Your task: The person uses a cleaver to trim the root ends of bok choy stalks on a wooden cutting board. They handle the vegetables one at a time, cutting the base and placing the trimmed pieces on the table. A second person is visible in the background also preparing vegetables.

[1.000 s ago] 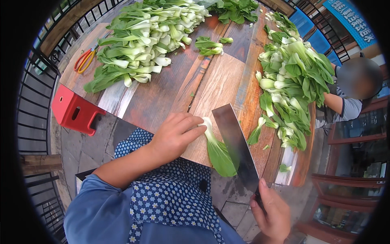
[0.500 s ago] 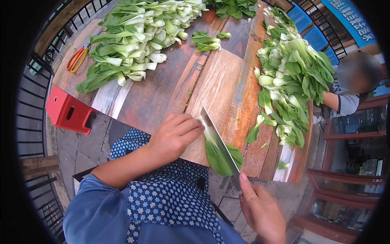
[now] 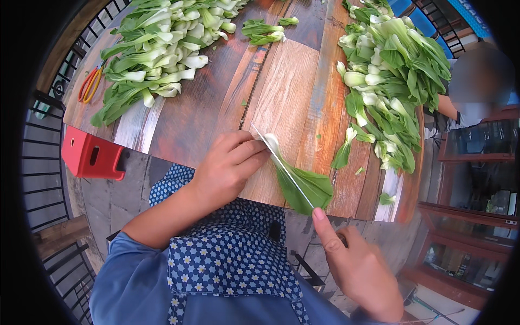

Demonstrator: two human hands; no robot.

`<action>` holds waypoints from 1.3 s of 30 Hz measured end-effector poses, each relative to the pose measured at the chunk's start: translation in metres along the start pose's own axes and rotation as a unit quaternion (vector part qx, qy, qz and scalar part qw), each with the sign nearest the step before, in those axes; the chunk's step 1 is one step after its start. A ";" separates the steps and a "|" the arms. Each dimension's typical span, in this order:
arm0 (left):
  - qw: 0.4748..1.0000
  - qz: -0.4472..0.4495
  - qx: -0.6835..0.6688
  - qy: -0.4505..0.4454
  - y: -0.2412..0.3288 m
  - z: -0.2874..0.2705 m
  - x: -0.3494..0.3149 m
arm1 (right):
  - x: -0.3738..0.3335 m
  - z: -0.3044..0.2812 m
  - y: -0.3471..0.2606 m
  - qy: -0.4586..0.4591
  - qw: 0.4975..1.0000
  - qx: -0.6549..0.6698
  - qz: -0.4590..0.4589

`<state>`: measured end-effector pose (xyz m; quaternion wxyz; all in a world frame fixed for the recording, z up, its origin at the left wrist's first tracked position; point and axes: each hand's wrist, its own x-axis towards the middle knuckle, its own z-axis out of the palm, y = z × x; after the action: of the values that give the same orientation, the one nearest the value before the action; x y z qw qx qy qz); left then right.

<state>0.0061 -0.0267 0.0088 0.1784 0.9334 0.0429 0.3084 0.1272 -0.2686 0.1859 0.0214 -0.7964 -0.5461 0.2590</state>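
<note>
My left hand (image 3: 233, 162), fingers curled and pressed together, pinches the white base of a head of bok choy (image 3: 310, 188) near the table's front edge. The green leaves of that head point toward me and to the right. My right hand (image 3: 360, 262) grips a knife (image 3: 282, 164) by its handle, the thumb stretched along toward the blade. Seen almost edge-on, the blade runs lengthwise along the bok choy, its tip beyond the white base and close to my left fingertips. Whether it has cut in cannot be seen.
Bok choy is heaped at the left (image 3: 157, 59) and at the right (image 3: 379, 81); a few heads (image 3: 262, 32) lie between. Scissors (image 3: 90, 84) rest on the wooden table (image 3: 189, 122). A red stool (image 3: 89, 154) stands at left. Another person (image 3: 474, 103) is at the far right.
The knife has turned from showing its flat side to nearly edge-on, over the bok choy. My right hand has shifted slightly. The view has moved a little, so the table sits higher.
</note>
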 end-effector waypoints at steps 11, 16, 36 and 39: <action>1.000 0.004 0.000 -0.002 0.002 -0.003 0.007 | -0.001 -0.022 -0.006 -0.041 0.998 -0.055 0.012; 1.000 -0.007 0.000 -0.001 0.002 0.000 0.000 | -0.026 -0.015 0.001 -0.069 0.995 -0.044 0.051; 0.998 0.049 0.037 -0.019 0.000 -0.001 0.006 | -0.115 0.005 -0.012 -0.023 0.984 -0.068 0.163; 0.997 0.058 0.039 -0.015 -0.001 0.001 0.005 | -0.125 0.012 -0.014 -0.003 0.983 -0.057 0.175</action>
<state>0.0111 -0.0251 0.0105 0.1238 0.9450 -0.0022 0.3027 0.0766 -0.3764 0.2290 -0.0716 -0.8789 -0.4119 0.2296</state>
